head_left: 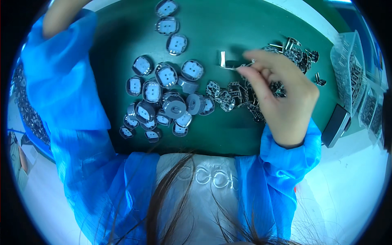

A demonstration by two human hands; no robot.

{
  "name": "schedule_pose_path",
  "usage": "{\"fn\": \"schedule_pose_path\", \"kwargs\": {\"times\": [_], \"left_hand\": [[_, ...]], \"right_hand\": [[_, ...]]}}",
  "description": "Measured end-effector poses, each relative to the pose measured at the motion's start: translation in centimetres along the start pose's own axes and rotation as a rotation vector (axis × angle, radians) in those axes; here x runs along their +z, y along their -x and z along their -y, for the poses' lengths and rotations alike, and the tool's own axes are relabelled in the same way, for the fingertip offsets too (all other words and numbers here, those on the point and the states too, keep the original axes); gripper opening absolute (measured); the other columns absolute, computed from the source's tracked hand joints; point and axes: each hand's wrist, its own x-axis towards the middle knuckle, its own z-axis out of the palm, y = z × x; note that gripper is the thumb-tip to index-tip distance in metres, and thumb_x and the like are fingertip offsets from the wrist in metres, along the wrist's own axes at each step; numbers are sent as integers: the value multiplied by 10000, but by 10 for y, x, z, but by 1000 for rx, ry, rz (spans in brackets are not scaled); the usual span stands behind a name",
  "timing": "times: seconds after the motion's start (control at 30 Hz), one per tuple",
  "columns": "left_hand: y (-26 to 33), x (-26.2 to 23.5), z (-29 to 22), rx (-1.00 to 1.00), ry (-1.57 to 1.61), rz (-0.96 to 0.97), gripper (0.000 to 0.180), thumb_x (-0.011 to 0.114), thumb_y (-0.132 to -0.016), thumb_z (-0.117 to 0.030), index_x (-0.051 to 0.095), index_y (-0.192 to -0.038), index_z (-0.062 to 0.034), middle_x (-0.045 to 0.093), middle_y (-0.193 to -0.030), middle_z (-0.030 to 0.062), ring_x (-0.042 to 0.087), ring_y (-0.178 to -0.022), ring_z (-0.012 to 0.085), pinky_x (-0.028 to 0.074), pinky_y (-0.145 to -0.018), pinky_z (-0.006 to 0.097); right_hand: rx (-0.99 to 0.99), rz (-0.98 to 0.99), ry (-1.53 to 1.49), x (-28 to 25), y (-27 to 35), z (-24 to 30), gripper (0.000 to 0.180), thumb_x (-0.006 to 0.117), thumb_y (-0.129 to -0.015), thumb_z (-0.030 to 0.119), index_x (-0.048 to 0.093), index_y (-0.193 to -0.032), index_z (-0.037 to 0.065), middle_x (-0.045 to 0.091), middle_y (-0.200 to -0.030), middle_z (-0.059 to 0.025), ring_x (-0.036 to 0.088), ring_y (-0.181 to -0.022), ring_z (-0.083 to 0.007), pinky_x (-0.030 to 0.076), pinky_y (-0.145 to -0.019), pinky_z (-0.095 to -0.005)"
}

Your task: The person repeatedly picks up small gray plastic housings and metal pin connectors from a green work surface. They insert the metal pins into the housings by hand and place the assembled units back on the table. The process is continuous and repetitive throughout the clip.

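While I lean over the green mat [245,134], the stock stands so:

Right hand: my right hand [281,96] rests over the mat's right half, thumb and forefinger pinched narrow on a thin metal clip [236,67].
Bent clip: a second small metal piece [222,59] stands just left of those fingertips, apart from them.
Metal parts: a dark heap of stamped metal parts [228,96] lies under and left of my palm; more [296,51] spread far right.
Round housings: grey round housings [165,92] with pale centres cluster left of centre, a few [168,25] trailing far.
Left hand: my left hand [61,16] is raised at the far left edge; its grip I cannot tell.
Clear trays: clear plastic trays [353,69] stand at far right.
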Motion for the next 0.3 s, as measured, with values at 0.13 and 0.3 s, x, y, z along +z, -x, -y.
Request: {"fn": "schedule_pose_path", "kwargs": {"times": [0.13,0.3], "left_hand": [[-3,-50,-55,-210,470,711,490,728,-855,59,558,-1302,-45,551,-1214,162,677,-976,274,586,-851,364],[-6,-26,-38,313,664,632,512,774,-855,14,568,-1318,-55,556,-1230,137,696,-1026,272,593,-843,324]], "right_hand": [[-44,-72,-46,-1,-4,-2,209,751,-883,-58,774,-1073,26,709,-895,-69,676,-709,-113,550,-647,-215],[21,-63,-245,-6,-3,-4,228,690,-945,-62,782,-1124,46,710,-1033,-107,702,-752,-152,559,-686,-213]]}}
